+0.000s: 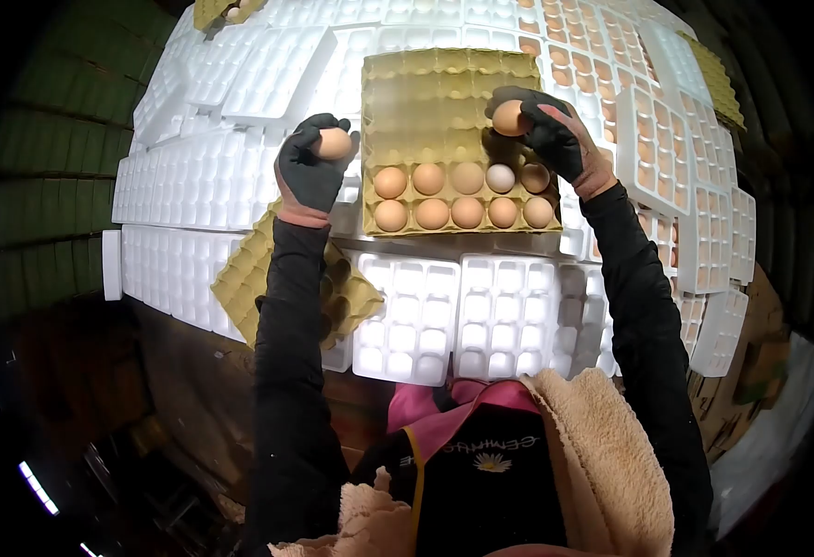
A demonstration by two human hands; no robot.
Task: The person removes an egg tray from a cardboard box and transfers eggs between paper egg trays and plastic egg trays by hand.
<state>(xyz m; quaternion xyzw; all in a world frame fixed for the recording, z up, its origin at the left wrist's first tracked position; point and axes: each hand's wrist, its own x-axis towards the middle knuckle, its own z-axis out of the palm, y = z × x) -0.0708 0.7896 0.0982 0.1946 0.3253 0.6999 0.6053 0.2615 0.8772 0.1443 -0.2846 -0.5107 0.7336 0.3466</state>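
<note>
Both my hands wear dark gloves. My left hand [310, 172] is closed around a brown egg [335, 144], held up to the left of the yellow pulp egg tray [412, 102]. Another brown egg [510, 118] is in the fingers of my right hand [555, 139], over the right side of that tray. Two near rows of the tray hold eggs, mostly brown, with one paler egg [500, 178] among them. The tray's far rows show bare cups. Part of its right side is hidden under my right hand.
White foam egg trays [407, 316] cover the table, many stacked at the left [184, 181]. At the right, foam trays filled with brown eggs [653, 148] spread outward. A second yellow pulp tray [249, 278] lies tilted under my left forearm. A beige towel [602, 446] hangs over my front.
</note>
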